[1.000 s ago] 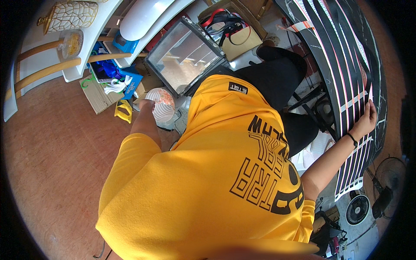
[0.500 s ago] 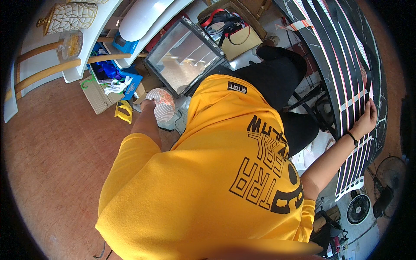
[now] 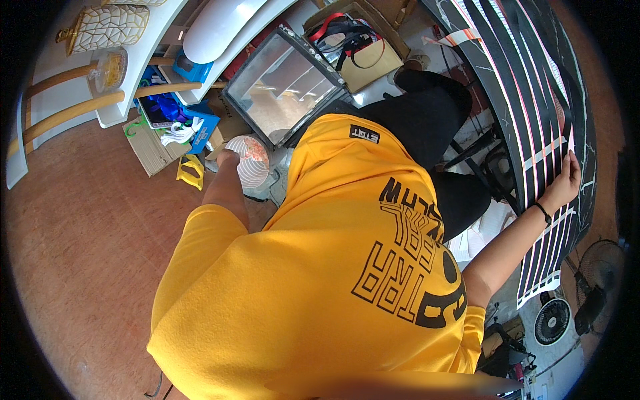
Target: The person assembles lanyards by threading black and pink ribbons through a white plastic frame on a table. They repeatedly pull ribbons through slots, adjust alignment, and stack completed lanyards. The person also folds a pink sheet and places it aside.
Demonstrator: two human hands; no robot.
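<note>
Head view: yellow shirt (image 3: 300, 287) nearest, filling the middle, both bare forearms reaching out from its sleeves. Right hand (image 3: 561, 187), black band (image 3: 543, 213) at the wrist, is on the long black strips (image 3: 533, 87) with white and reddish edges. Fingers stretched out and close together, tips at the strips' outer edge; can't tell if they pinch or just press. Strips run lengthwise along the dark, white-veined tabletop (image 3: 588, 157) on the right, near ends hanging past its edge. Pale tape (image 3: 543, 153) crosses them just beyond the hand.

Left hand (image 3: 229, 159) is low on the other side, at the rim of a round white-and-orange ribbed object (image 3: 255, 165). Fingers mostly hidden, so grip and contact can't be told.

Black trousers (image 3: 427, 127) lie past the shirt hem. Yellow handle-shaped piece (image 3: 191, 175) sits near the left hand, cardboard (image 3: 152, 150) beside it. Farther out: framed glass panel (image 3: 283, 87) leaning at a tilt, box of red and black straps (image 3: 363, 67), then white shelving (image 3: 147, 60) at upper left with a gold-patterned jar (image 3: 110, 27).
</note>
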